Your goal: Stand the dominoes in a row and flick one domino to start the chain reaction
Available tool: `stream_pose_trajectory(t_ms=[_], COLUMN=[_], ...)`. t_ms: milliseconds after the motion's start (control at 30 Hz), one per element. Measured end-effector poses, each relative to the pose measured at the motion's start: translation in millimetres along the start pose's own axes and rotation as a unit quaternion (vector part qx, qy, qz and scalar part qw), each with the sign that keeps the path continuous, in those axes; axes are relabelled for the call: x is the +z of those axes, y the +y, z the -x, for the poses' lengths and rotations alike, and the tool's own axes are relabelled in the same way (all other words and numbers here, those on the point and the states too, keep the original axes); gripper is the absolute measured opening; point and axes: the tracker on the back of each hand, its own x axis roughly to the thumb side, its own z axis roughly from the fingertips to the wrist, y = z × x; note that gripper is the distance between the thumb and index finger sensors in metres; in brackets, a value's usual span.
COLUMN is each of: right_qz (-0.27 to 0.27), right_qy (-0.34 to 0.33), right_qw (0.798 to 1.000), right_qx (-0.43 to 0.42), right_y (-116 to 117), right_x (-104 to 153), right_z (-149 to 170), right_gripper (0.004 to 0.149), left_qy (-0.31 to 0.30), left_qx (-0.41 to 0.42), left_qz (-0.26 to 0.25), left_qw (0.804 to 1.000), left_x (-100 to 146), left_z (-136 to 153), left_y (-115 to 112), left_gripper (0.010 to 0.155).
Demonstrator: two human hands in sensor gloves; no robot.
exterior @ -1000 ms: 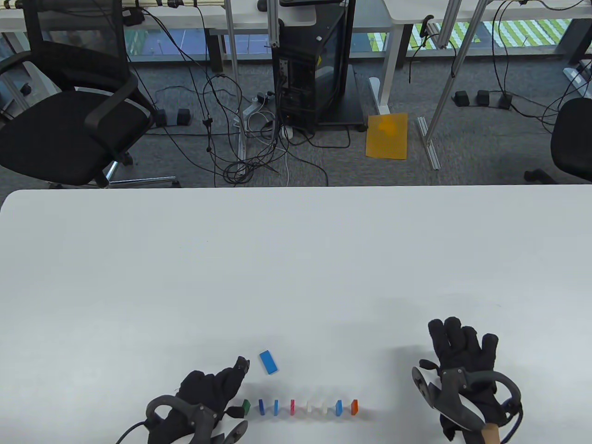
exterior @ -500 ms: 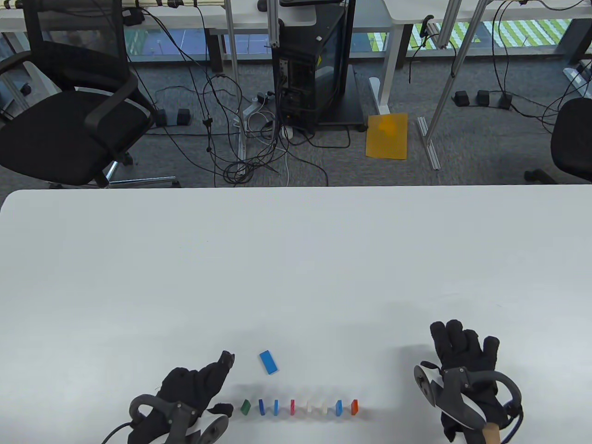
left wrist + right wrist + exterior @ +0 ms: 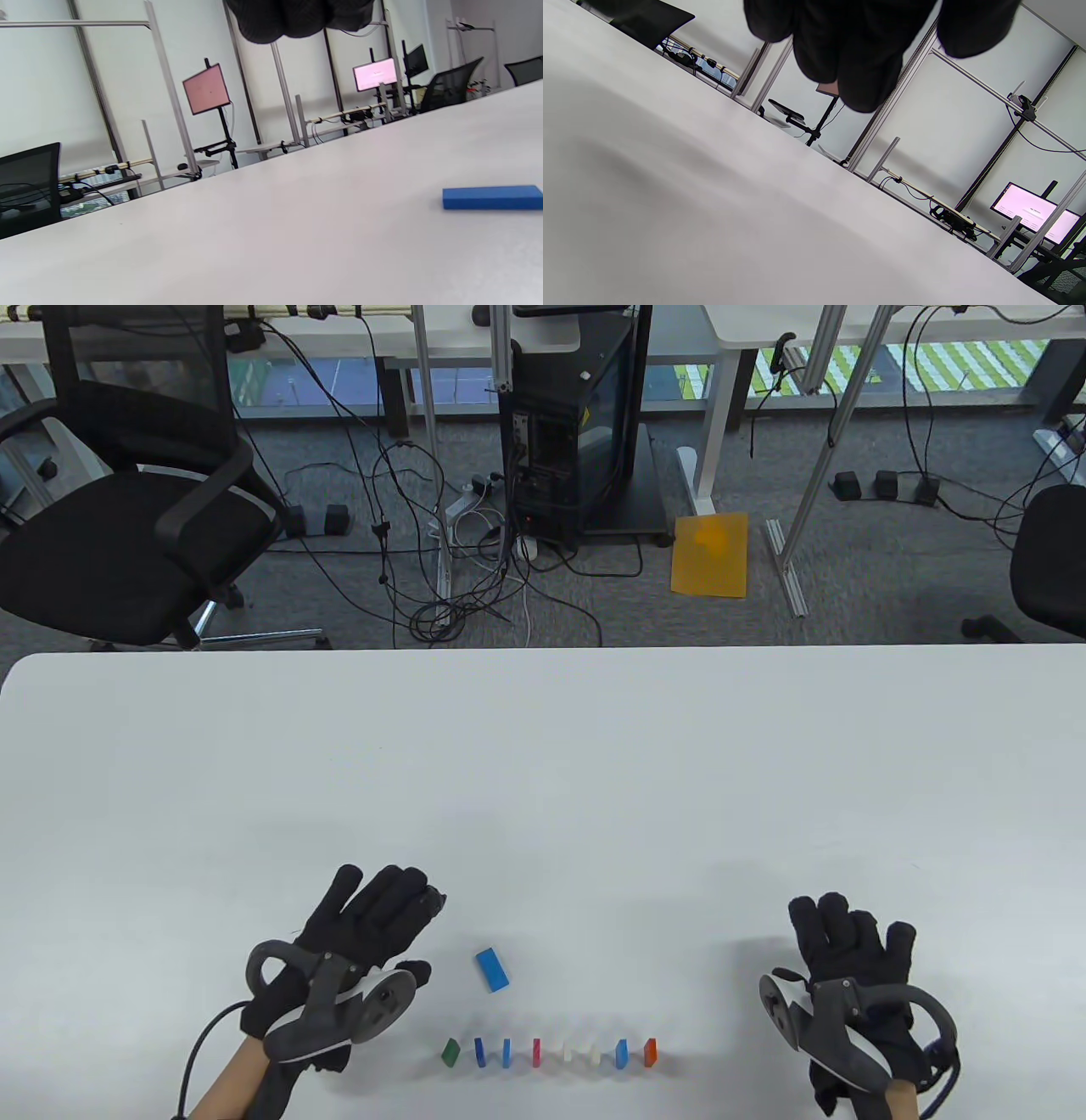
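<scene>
Near the bottom middle of the table view, a row of dominoes (image 3: pixel 550 1052) stood on the white table (image 3: pixel 543 780). From left to right there was a green one (image 3: pixel 451 1051), two blue ones, a pink one, two white ones that were hard to see on the white top, a light blue one and an orange one (image 3: pixel 650 1052). They stood side by side with small gaps and did not touch. The green one leaned a little.

One more blue domino (image 3: pixel 492 969) lay flat just above the row, apart from it. In the left wrist view that blue domino (image 3: pixel 492 198) lay flat at the right edge of the picture.

The left hand (image 3: pixel 356 937) was in the lower left of the table view, up and to the left of the row. Its fingers were stretched out over the table, and it held nothing. The flat blue domino was just to its right, not touching it.

The right hand (image 3: pixel 853 963) lay in the lower right, well apart from the row. Its fingers were spread and straight, and it held nothing. In the right wrist view its dark fingertips (image 3: pixel 861 63) hung in from the top over the bare table.

No boxes, bowls or trays showed on the table.
</scene>
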Motion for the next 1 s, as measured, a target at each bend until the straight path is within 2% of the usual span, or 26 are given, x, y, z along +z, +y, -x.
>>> stream_pose_trajectory(t_ms=[67,200,333,533,733,1000], right_qz=[0.003,-0.002,-0.003,-0.005,-0.006,-0.007], right_qy=[-0.004,-0.001,0.005,0.000,-0.001,-0.003], right_qw=[1.000,1.000,1.000,1.000,1.000,1.000], right_qx=[0.003,0.000,-0.006,0.001,-0.001,0.000], right_y=[-0.2,1.0,1.2,1.5,1.4,1.0], right_x=[-0.4,-0.1,-0.6,-1.2,-1.7,-2.1], right_z=[-0.5,1.3,4.1,2.4,2.4,1.8], right_gripper=[0.086,0.086,0.086,0.085,0.085,0.085], left_qy=[-0.054,-0.091,-0.147,-0.224,-0.254,-0.261], left_qx=[0.034,0.044,0.014,-0.050,-0.063,-0.117], left_qz=[0.027,0.043,0.036,0.039,0.031,-0.004], left_qw=[0.998,0.994,0.988,0.972,0.965,0.958], left_x=[-9.4,-27.7,-44.2,-60.2,-64.1,-63.5], left_z=[-4.5,-12.3,-28.9,-54.7,-63.2,-71.8], left_y=[-5.0,-11.4,-18.6,-42.7,-57.7,-56.7], left_gripper=[0.074,0.071,0.068,0.064,0.063,0.065])
